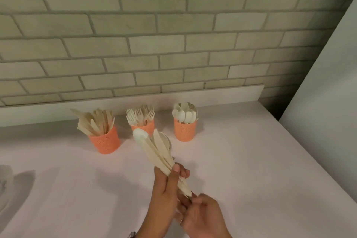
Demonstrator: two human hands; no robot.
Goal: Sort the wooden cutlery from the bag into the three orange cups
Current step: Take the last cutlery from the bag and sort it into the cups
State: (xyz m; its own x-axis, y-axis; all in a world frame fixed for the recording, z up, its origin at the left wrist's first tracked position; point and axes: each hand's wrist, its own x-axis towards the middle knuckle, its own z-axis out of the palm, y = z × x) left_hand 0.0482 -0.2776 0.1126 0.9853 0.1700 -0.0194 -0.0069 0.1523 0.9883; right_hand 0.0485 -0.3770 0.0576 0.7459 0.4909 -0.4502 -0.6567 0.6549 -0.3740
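Left hand point(166, 189) grips the cutlery bundle point(154, 149) mid-frame, fanned so each type shows. Right hand point(202, 216) pinches a handle end, likely choosing one for the cups point(105, 141).

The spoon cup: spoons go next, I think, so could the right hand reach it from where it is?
Probably yes. Only bare counter lies between the right hand and the spoon cup. The hand is busy, though, pinching the lower ends of the cutlery bundle the left hand grips.
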